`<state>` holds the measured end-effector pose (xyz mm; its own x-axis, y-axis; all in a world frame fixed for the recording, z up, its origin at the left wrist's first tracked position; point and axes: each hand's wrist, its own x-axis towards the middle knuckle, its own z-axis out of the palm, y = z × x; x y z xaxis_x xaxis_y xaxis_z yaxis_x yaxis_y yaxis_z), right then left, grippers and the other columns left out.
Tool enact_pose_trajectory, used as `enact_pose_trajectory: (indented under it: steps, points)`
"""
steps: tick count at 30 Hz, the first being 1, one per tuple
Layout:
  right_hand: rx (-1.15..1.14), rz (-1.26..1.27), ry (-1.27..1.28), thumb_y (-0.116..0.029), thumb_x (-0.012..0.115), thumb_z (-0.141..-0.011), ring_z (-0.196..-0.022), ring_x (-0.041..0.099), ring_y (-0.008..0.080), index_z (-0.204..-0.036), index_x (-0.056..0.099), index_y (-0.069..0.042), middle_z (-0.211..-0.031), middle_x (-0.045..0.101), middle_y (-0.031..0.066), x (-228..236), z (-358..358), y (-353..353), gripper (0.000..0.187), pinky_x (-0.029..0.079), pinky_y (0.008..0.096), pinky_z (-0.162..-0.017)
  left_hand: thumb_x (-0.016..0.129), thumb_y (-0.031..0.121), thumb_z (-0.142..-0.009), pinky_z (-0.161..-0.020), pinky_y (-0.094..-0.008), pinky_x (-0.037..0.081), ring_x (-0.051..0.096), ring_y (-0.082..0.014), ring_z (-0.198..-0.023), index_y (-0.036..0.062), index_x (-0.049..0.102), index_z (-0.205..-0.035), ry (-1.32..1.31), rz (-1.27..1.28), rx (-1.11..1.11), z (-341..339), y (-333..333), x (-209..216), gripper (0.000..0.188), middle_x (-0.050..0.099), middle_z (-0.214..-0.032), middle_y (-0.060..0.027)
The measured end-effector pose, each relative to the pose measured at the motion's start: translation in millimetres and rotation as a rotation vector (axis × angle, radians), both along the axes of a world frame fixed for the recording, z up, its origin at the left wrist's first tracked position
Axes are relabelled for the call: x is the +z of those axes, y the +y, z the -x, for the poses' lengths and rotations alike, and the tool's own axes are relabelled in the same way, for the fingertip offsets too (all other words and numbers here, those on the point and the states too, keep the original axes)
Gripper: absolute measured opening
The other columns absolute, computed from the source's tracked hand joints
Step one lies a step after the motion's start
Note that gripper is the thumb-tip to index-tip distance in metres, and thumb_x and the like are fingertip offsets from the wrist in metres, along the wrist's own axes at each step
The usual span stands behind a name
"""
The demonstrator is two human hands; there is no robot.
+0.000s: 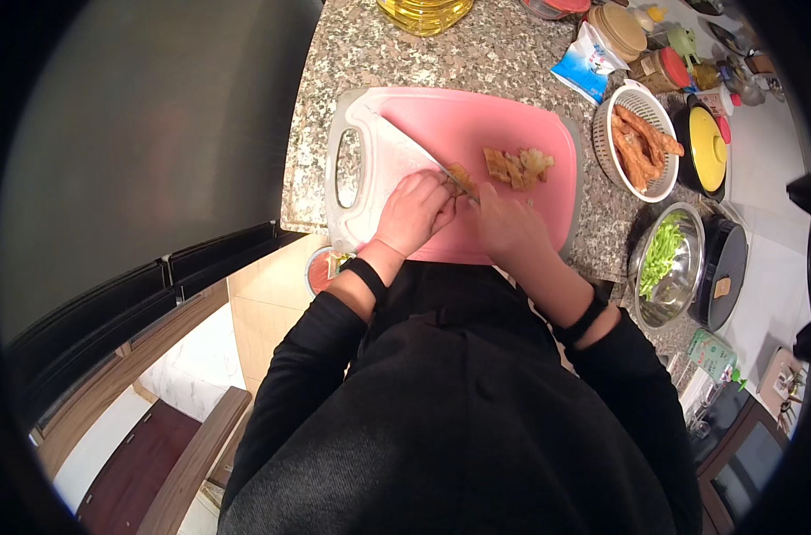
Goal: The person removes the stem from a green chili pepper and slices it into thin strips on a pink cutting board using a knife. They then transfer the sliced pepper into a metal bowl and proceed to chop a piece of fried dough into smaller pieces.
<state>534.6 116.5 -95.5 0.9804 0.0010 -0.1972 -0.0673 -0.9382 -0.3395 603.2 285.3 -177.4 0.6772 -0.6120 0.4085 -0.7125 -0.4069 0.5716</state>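
On a pink cutting board [539, 134] with a pale, worn left part, I have a kitchen knife [416, 149] in my right hand [510, 223]. Its blade points away and to the left. My left hand [414, 212] has its fingers bent over a small brown piece of fried dough stick [462, 176], which lies against the blade; the fingertips partly hide it. Farther right on the board sits a little heap of cut fried dough pieces [519, 167]. The knife's handle is covered by my right hand.
Right of the board stand a white basket [604, 143] with whole fried dough sticks [639, 152] and a steel bowl [682, 290] of chopped green vegetable [662, 256]. A blue and white packet [590, 64], a yellow-lidded pot [704, 150] and an oil bottle [425, 13] are farther back.
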Motion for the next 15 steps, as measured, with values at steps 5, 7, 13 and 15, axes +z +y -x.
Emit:
enact_pose_trajectory:
  steps: [5, 7, 13, 15]
  points:
    - [-0.06, -0.011, 0.001, -0.026, 0.049, -0.099, -0.073, 0.068, 0.0386, -0.102, 0.056, -0.002, -0.081, 0.068, 0.021, 8, -12, -13, 0.025, 0.053, 0.0511, -0.064, 0.071, 0.008, -0.079, -0.089, -0.0397, 0.052, 0.062, -0.0292, -0.103, 0.0076, 0.068, -0.104, 0.006, 0.09, 0.012, 3, 2, 5, 0.025, 0.063, -0.107, -0.0084]
    - [-0.106, -0.098, -0.052, -0.027, 0.05, -0.1, -0.078, 0.067, 0.0411, -0.105, 0.057, -0.003, -0.082, 0.068, 0.0226, 16, -8, -26, 0.026, 0.053, 0.0512, -0.068, 0.071, 0.008, -0.081, -0.09, -0.0399, 0.052, 0.062, -0.0296, -0.104, 0.0075, 0.068, -0.105, 0.023, 0.1, 0.015, 4, 4, 5, 0.024, 0.063, -0.107, -0.0089]
    - [-0.067, -0.098, 0.03, -0.025, 0.051, -0.101, -0.077, 0.065, 0.045, -0.103, 0.057, -0.004, -0.08, 0.066, 0.0227, 46, 35, -33, 0.022, 0.051, 0.054, -0.068, 0.069, 0.006, -0.083, -0.093, -0.0399, 0.051, 0.061, -0.0302, -0.106, 0.006, 0.066, -0.107, 0.018, 0.066, 0.021, 7, 7, 2, 0.024, 0.062, -0.107, -0.0099]
    - [-0.036, 0.015, 0.122, -0.022, 0.047, -0.103, -0.072, 0.066, 0.0435, -0.096, 0.054, -0.003, -0.076, 0.065, 0.0214, 58, 48, -27, 0.021, 0.051, 0.0542, -0.061, 0.07, 0.006, -0.083, -0.093, -0.0399, 0.051, 0.061, -0.0299, -0.105, 0.0057, 0.066, -0.106, 0.016, 0.078, 0.016, 7, 6, 2, 0.023, 0.062, -0.107, -0.0097]
